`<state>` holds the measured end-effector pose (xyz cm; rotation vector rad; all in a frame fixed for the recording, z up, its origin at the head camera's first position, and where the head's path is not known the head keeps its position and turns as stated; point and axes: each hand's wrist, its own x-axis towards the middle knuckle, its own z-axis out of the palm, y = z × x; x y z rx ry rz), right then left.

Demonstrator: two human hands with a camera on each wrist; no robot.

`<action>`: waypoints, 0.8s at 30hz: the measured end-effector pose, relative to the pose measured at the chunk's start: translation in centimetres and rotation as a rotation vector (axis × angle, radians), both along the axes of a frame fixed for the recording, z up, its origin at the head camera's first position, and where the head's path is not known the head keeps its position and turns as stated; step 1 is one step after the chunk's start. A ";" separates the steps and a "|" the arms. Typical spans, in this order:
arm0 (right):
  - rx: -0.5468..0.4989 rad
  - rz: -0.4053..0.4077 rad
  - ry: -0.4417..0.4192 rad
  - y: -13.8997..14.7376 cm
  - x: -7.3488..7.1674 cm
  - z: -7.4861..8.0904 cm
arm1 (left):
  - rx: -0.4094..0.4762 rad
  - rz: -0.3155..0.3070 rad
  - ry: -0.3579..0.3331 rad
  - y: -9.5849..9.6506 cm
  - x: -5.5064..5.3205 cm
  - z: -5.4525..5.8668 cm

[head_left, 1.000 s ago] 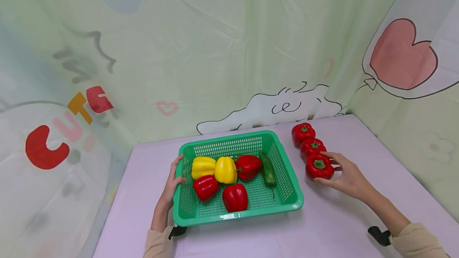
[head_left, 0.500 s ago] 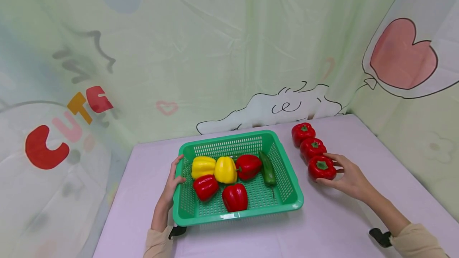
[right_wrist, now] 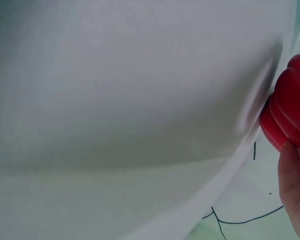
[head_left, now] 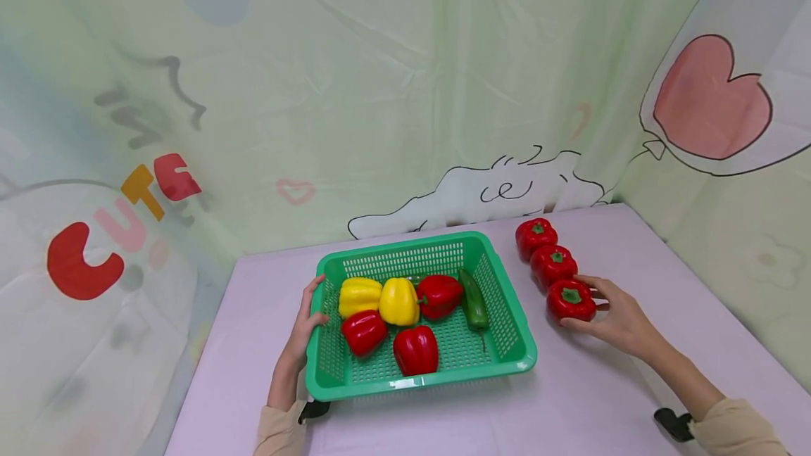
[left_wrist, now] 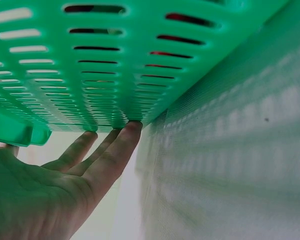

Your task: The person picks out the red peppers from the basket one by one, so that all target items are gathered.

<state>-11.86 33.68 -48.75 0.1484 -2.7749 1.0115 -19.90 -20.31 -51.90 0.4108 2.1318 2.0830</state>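
My right hand (head_left: 617,319) holds a red bell pepper (head_left: 571,300) between thumb and fingers, at the near end of a slanting row. Two more red bell peppers, a middle one (head_left: 552,264) and a far one (head_left: 536,236), line up behind it. In the right wrist view the held bell pepper (right_wrist: 292,102) shows at the right edge. My left hand (head_left: 303,329) grips the left rim of a green plastic basket (head_left: 418,382), thumb over the rim. From the left wrist, the fingertips (left_wrist: 132,127) press the basket's slotted outer wall from outside.
Inside the basket lie two yellow bell peppers, a left one (head_left: 359,297) and a right one (head_left: 399,302), several red ones and a long green chili pepper (head_left: 473,301). A pale lilac cloth covers the table (head_left: 412,428). Printed curtains (head_left: 380,90) stand behind and at both sides.
My right hand has shifted the near red bell pepper slightly right, against the line of the others. The left hand and the basket have stayed in place.
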 end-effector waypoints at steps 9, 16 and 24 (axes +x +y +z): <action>-0.009 0.003 -0.009 0.2 0.0 -0.7 | -0.005 0.001 0.006 0.0 0.0 -0.1; -0.006 0.007 -0.006 0.1 0.0 -0.7 | -0.006 0.006 -0.001 -0.1 -0.1 -0.1; -0.032 0.023 -0.023 -0.1 -0.1 -0.6 | -0.015 0.010 0.003 0.0 -0.1 -0.1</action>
